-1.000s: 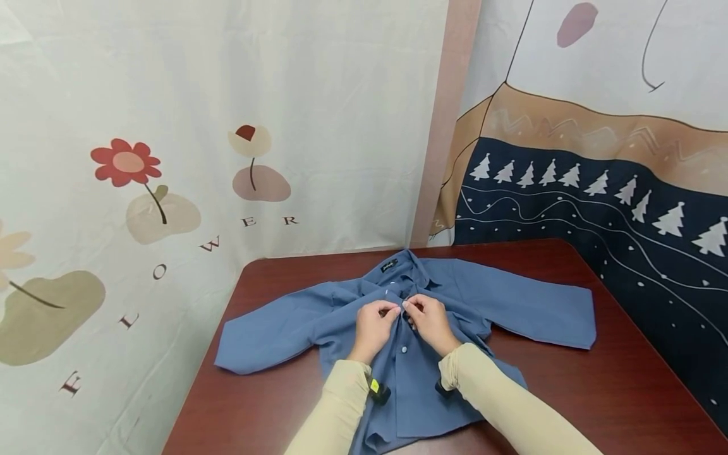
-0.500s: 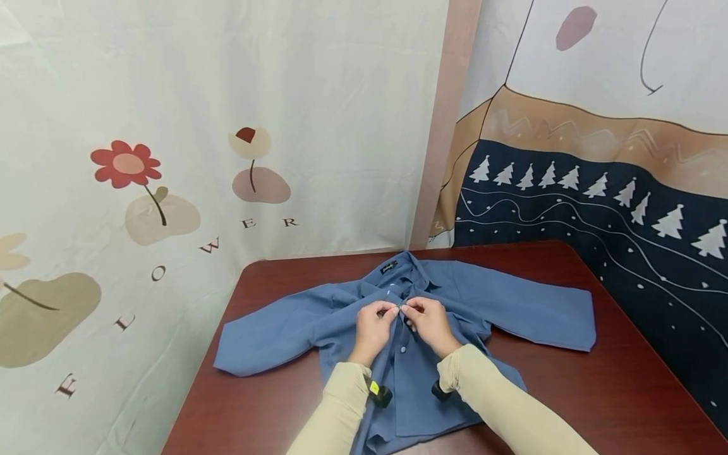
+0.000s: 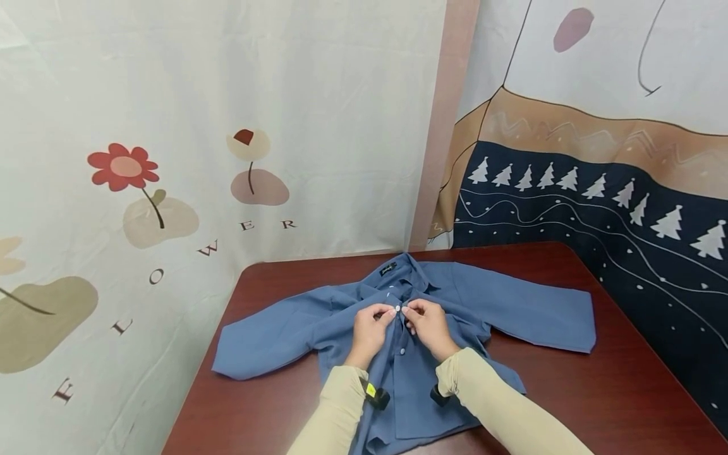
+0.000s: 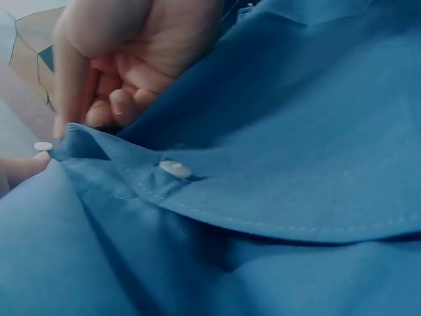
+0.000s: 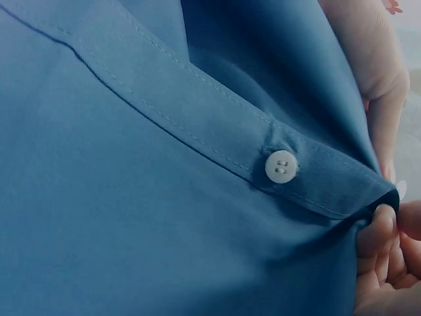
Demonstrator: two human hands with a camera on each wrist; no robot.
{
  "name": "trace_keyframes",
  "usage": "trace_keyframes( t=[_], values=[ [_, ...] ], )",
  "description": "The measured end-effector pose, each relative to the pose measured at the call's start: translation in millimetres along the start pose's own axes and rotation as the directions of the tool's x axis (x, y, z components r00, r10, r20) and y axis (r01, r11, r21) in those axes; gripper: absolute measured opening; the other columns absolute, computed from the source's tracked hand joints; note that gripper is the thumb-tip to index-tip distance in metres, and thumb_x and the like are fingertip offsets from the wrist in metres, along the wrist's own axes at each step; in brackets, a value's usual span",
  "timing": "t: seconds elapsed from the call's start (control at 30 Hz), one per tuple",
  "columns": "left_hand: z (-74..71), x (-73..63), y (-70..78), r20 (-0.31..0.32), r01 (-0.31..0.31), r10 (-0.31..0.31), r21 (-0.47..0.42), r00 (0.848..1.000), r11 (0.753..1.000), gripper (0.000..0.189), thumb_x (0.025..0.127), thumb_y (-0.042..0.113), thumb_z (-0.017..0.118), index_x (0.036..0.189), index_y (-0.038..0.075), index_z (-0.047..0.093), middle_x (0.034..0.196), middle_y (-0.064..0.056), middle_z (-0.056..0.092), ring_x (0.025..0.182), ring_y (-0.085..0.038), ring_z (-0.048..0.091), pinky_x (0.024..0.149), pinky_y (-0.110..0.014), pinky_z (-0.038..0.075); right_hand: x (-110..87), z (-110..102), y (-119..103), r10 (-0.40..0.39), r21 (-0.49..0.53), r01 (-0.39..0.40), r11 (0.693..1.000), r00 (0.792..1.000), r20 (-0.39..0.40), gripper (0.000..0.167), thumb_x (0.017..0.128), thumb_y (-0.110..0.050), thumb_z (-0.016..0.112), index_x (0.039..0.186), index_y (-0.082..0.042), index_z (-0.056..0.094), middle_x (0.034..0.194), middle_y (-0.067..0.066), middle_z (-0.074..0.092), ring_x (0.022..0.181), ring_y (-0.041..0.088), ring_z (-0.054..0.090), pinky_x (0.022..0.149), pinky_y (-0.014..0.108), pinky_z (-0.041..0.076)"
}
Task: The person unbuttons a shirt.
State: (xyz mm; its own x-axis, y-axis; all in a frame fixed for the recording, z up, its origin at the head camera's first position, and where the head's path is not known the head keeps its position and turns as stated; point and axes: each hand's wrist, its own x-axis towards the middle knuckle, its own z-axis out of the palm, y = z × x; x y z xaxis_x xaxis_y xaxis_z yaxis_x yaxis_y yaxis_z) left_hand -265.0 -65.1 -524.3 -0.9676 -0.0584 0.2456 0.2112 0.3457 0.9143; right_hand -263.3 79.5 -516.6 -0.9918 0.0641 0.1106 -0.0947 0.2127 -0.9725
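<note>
A blue button-up shirt [image 3: 432, 385] lies spread on the table, collar away from me. My left hand [image 3: 370, 328] pinches the front placket between thumb and fingertips. Opposite it, my right hand [image 3: 431, 323] pinches the other side of the same spot. Between the fingertips shows a small white button [image 3: 397, 308], standing up at the left thumb [image 4: 23, 170] in the left wrist view. Lower on the placket, a fastened button [image 5: 281, 166] lies flat on the cloth. The right hand's other fingers curl inward. The cloth under the fingertips is partly hidden.
The reddish-brown table [image 3: 267, 404] carries the shirt, its left sleeve [image 3: 267, 335] and right sleeve [image 3: 534, 309] spread outward. A pale flower-print curtain [image 3: 341, 126] hangs behind, and a navy tree-print cloth [image 3: 569, 208] hangs at the right.
The white button has come into plain view between the fingertips. Both hands stay at nearly the same place on the placket, and the shirt lies as before.
</note>
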Motion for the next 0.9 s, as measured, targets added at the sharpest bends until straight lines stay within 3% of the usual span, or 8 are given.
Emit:
trace_keyframes(
  t=[0.23, 0.37, 0.47, 0.67, 0.8, 0.9],
  values=[
    [-6.3, -0.7, -3.6, -0.021, 0.000, -0.001, -0.025, 1.000, 1.000, 0.007, 0.087, 0.011, 0.073, 0.088, 0.005, 0.076, 0.081, -0.003, 0.070, 0.065, -0.010, 0.058, 0.061, -0.026, 0.048, 2.1, -2.8, 1.8, 0.006, 0.071, -0.005, 0.997, 1.000, -0.017, 0.011, 0.091, -0.004, 0.067, 0.086, 0.006, 0.067, 0.066, 0.009, 0.060, 0.049, 0.014, 0.055, 0.045, 0.028, 0.048],
    [-9.9, -0.4, -8.9, -0.036, 0.050, -0.050, 0.005, 0.998, 0.999, 0.006, 0.087, 0.013, 0.073, 0.087, 0.007, 0.077, 0.082, -0.002, 0.070, 0.067, -0.012, 0.060, 0.064, -0.029, 0.049, 3.9, -4.2, 2.9, 0.038, 0.157, -0.039, 0.987, 0.999, 0.005, 0.012, 0.093, -0.003, 0.064, 0.088, 0.008, 0.064, 0.067, 0.012, 0.062, 0.050, 0.015, 0.058, 0.044, 0.028, 0.048],
    [-12.0, -0.4, -13.9, -0.052, 0.086, -0.083, 0.050, 0.995, 0.995, 0.005, 0.087, 0.014, 0.074, 0.085, 0.010, 0.077, 0.080, 0.000, 0.070, 0.068, -0.012, 0.060, 0.064, -0.030, 0.050, 4.7, -5.3, 4.0, 0.049, 0.191, -0.051, 0.980, 0.999, 0.016, 0.012, 0.094, -0.003, 0.063, 0.088, 0.008, 0.063, 0.067, 0.012, 0.062, 0.051, 0.018, 0.060, 0.044, 0.027, 0.048],
    [-15.3, -4.4, -20.7, -0.062, 0.079, -0.066, 0.228, 0.996, 0.971, 0.004, 0.084, 0.015, 0.077, 0.081, 0.012, 0.075, 0.071, 0.005, 0.064, 0.062, -0.010, 0.056, 0.059, -0.030, 0.046, 4.0, -7.4, 2.0, 0.059, 0.252, -0.063, 0.966, 0.998, 0.025, 0.012, 0.094, -0.003, 0.061, 0.088, 0.007, 0.061, 0.067, 0.012, 0.062, 0.053, 0.018, 0.062, 0.047, 0.027, 0.051],
    [-16.9, -12.1, -20.1, -0.028, 0.031, -0.023, 0.342, 0.999, 0.939, 0.008, 0.082, 0.014, 0.078, 0.087, 0.017, 0.072, 0.067, 0.010, 0.054, 0.057, -0.009, 0.049, 0.055, -0.029, 0.042, 4.2, -8.1, 1.1, 0.083, 0.301, -0.088, 0.949, 0.996, 0.030, 0.013, 0.095, -0.003, 0.061, 0.092, 0.009, 0.059, 0.068, 0.015, 0.063, 0.053, 0.017, 0.063, 0.050, 0.030, 0.054],
    [-17.2, -14.9, -20.1, 0.093, -0.094, 0.069, 0.289, 0.993, 0.953, 0.016, 0.084, 0.011, 0.076, 0.097, 0.017, 0.072, 0.065, 0.008, 0.051, 0.053, -0.009, 0.046, 0.052, -0.027, 0.041, 5.3, -9.5, 1.6, 0.097, 0.334, -0.101, 0.937, 0.995, 0.028, 0.015, 0.096, -0.004, 0.060, 0.094, 0.010, 0.058, 0.070, 0.016, 0.065, 0.054, 0.018, 0.065, 0.053, 0.031, 0.056]
  ],
)
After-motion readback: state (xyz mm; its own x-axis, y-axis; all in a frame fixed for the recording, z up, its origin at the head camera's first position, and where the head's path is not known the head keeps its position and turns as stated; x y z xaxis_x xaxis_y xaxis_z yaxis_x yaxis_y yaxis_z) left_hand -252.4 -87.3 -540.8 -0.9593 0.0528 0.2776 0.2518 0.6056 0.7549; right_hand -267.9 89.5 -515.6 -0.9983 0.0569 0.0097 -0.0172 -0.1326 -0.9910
